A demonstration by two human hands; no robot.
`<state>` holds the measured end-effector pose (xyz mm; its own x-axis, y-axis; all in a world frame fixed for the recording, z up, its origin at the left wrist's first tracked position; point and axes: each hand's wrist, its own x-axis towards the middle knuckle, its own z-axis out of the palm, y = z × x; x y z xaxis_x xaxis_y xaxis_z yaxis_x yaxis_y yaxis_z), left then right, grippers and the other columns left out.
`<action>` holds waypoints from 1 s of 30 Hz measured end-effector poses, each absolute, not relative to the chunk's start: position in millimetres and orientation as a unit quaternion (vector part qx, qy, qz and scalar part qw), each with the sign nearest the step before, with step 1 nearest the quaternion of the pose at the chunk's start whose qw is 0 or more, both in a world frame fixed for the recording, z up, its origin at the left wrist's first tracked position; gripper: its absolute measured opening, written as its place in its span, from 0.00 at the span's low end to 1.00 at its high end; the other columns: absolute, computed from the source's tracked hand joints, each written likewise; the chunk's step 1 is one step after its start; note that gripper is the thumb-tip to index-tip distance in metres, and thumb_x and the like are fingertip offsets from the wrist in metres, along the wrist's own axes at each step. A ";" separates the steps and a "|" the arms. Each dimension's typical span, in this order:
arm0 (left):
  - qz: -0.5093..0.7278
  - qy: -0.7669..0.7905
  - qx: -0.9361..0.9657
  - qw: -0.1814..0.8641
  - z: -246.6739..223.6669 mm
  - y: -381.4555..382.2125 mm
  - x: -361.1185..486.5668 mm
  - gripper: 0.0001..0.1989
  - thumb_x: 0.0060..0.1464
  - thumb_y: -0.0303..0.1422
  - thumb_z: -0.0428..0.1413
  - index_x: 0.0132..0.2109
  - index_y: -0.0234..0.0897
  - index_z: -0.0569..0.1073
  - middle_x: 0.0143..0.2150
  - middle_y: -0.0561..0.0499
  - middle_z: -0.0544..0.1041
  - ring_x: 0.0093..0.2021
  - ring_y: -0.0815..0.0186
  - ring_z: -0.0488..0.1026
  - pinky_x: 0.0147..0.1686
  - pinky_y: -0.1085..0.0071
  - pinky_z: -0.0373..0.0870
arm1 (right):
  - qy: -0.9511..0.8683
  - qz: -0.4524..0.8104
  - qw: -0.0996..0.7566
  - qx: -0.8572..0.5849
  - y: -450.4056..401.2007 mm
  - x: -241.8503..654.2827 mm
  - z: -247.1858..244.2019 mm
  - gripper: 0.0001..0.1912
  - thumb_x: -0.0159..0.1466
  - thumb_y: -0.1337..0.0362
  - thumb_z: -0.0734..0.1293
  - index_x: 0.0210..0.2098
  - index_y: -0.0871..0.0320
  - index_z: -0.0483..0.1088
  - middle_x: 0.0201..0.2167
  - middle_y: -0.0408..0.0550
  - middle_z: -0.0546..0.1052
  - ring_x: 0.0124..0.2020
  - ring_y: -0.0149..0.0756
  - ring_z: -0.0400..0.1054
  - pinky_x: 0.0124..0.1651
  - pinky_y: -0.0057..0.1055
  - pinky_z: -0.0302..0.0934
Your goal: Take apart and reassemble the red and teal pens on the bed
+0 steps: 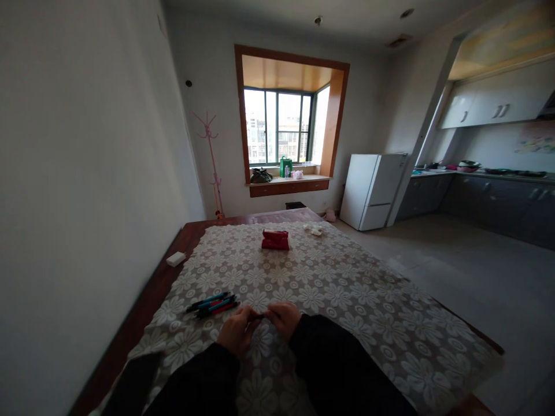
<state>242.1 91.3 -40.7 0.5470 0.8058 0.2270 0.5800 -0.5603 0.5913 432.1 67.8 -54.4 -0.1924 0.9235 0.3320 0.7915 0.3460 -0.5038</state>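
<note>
Low in the head view, my left hand (238,331) and my right hand (284,319) meet over the patterned tablecloth (312,297). Between them is a slim dark pen (261,316), mostly hidden by the fingers. Both hands are closed, each pinching one end of it. Just left of my left hand lies a loose pile of several pens (212,304), blue, black and red. Farther up the cloth, beyond both hands, sits a red pouch (275,240).
A white box (176,259) is by the table's left edge, near the wall. Crumpled white tissue (315,230) lies behind the pouch to the right. A dark flat object (132,381) rests at lower left. Beyond the table stand a pink coat rack (212,156) and a white fridge (368,190).
</note>
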 end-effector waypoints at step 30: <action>0.237 0.406 0.869 0.156 -40.2 89.5 242.7 0.14 0.60 0.39 0.43 0.37 0.39 0.70 0.33 0.49 0.74 0.36 0.63 0.72 0.36 0.69 0.66 | -0.780 0.154 0.325 -0.512 63.2 433.0 -49.0 0.13 0.67 0.59 0.57 0.35 0.56 0.71 0.30 0.46 0.73 0.32 0.33 0.65 0.38 0.27 0.57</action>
